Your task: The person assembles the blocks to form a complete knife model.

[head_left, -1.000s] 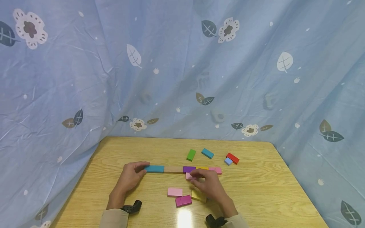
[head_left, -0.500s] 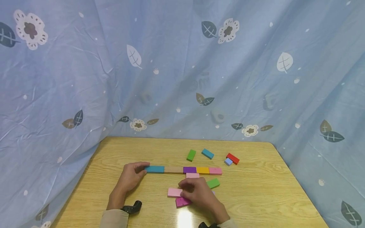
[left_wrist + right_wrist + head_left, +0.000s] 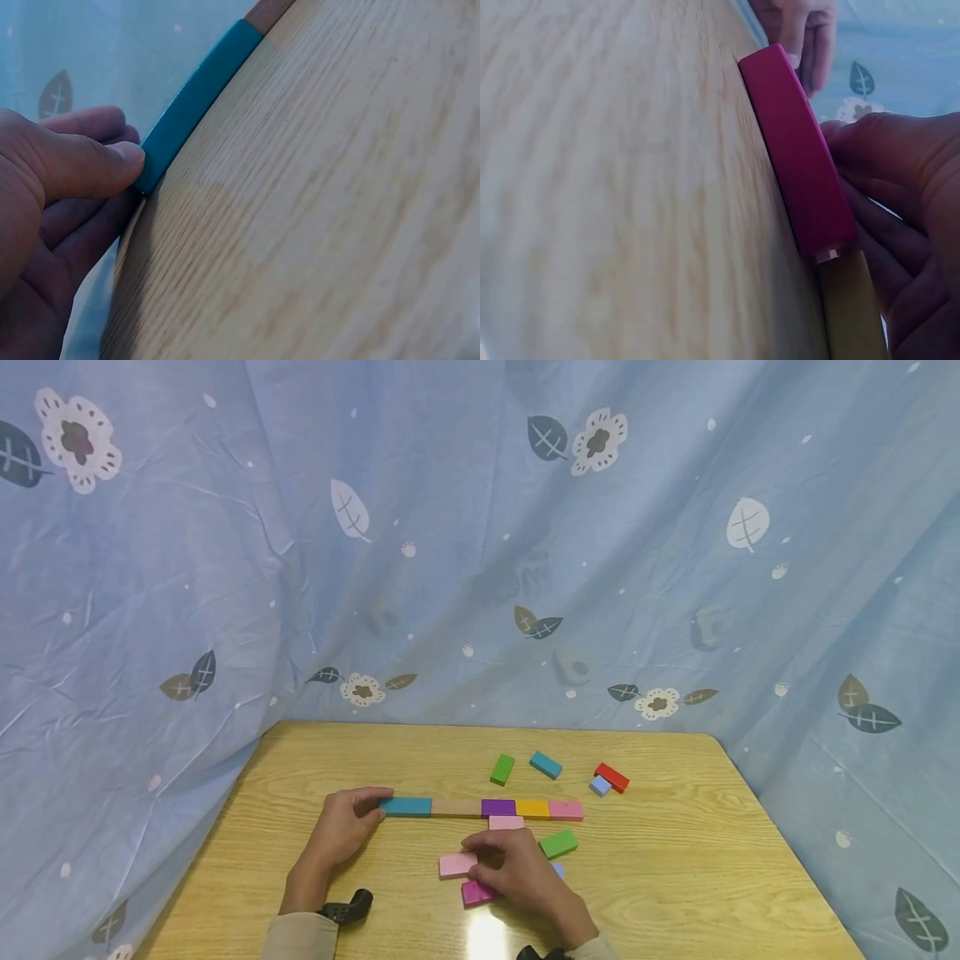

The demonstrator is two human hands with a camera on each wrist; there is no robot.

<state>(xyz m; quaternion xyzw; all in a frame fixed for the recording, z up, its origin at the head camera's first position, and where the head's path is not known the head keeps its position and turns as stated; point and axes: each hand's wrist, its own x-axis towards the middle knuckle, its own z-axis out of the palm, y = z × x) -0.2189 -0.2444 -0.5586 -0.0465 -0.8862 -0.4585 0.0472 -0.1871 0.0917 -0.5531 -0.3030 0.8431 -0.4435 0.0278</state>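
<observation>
A blue block (image 3: 406, 807) forms the left end of a row with a tan block (image 3: 456, 808), a purple block (image 3: 498, 808), a yellow block (image 3: 532, 809) and a pink block (image 3: 566, 811). My left hand (image 3: 342, 824) pinches the blue block's left end between thumb and fingers. Around the right end of a light pink block (image 3: 455, 866) lies my right hand (image 3: 517, 864), thumb and forefinger bent. Whether they grip it is hidden. Partly under that hand are a magenta block (image 3: 799, 150) and a dull yellow block (image 3: 851, 307), both plain in the right wrist view.
Another light pink block (image 3: 506, 822) touches the row's front. Right of the hand lie a green block (image 3: 558, 844) and a light blue block (image 3: 557, 869). Behind the row are a green block (image 3: 502, 769), a blue block (image 3: 546, 765), a red block (image 3: 612, 777) and a light blue cube (image 3: 600, 786).
My right hand has left the light pink block at the row's front and moved toward me and left, to the other light pink block. My left hand has stayed on the blue block.
</observation>
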